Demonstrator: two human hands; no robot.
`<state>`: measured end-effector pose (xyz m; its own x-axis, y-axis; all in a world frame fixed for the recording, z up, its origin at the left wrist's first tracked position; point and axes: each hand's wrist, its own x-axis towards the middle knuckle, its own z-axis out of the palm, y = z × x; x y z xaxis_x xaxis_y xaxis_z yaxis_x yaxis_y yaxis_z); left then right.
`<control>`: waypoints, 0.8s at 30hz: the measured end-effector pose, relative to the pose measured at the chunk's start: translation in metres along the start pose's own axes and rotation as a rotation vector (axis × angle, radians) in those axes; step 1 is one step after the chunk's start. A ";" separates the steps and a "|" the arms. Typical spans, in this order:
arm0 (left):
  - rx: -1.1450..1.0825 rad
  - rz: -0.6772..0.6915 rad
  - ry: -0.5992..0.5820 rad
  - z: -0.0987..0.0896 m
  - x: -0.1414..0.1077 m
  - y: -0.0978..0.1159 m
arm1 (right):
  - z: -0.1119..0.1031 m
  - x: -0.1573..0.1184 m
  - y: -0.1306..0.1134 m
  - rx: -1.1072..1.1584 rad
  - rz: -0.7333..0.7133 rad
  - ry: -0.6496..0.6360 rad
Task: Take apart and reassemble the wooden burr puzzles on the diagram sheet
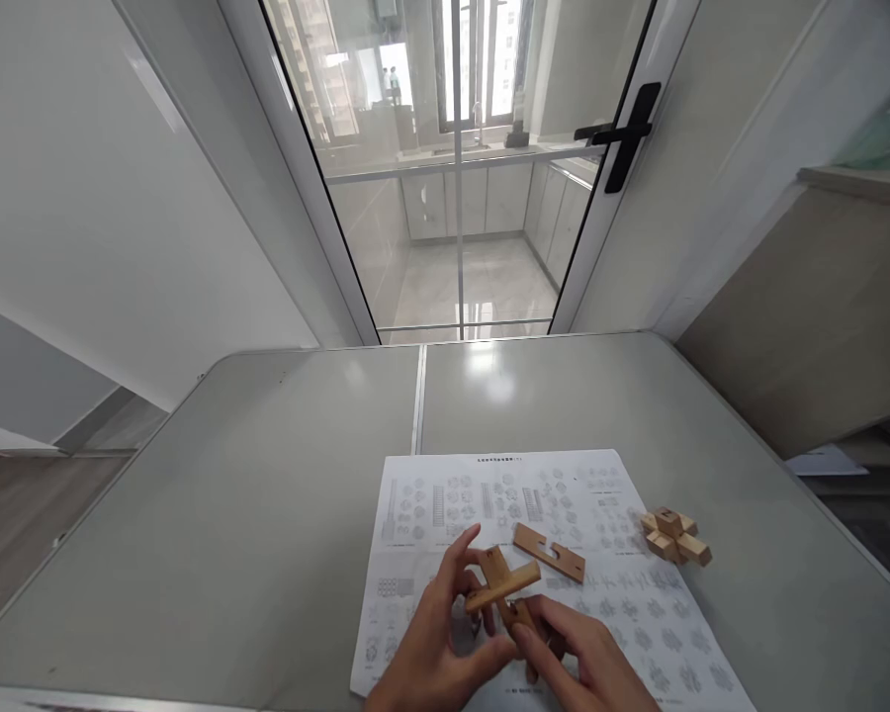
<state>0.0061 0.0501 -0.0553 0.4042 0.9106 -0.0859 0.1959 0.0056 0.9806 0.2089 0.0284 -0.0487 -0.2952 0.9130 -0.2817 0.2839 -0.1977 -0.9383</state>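
Crossed wooden pieces [504,589] sit between our hands: our left hand [439,633] holds them in curled fingers, our right hand [579,648] pinches their lower end. Just beyond our right hand lies a notched slat [568,564]; farther right, an interlocked wooden cluster [668,541].

Left hand [443,633], one: over the head feed I am seeing it bare, slender-fingered, with rounded fingertips. Right hand [584,648], one: it is likewise showing bare, of matching slender build.
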 end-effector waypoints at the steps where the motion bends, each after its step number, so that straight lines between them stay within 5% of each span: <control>1: -0.010 -0.027 -0.009 -0.001 0.000 0.002 | 0.000 0.000 -0.002 -0.003 -0.006 -0.014; 11: 0.111 -0.065 0.056 0.000 0.005 0.003 | 0.001 -0.002 0.002 -0.042 -0.006 -0.152; 24: 0.127 -0.056 0.257 0.014 0.010 0.001 | -0.004 -0.003 -0.001 -0.164 -0.053 -0.083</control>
<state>0.0224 0.0532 -0.0574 0.1536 0.9852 -0.0759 0.3284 0.0215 0.9443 0.2132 0.0274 -0.0462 -0.3858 0.8867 -0.2547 0.4089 -0.0832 -0.9088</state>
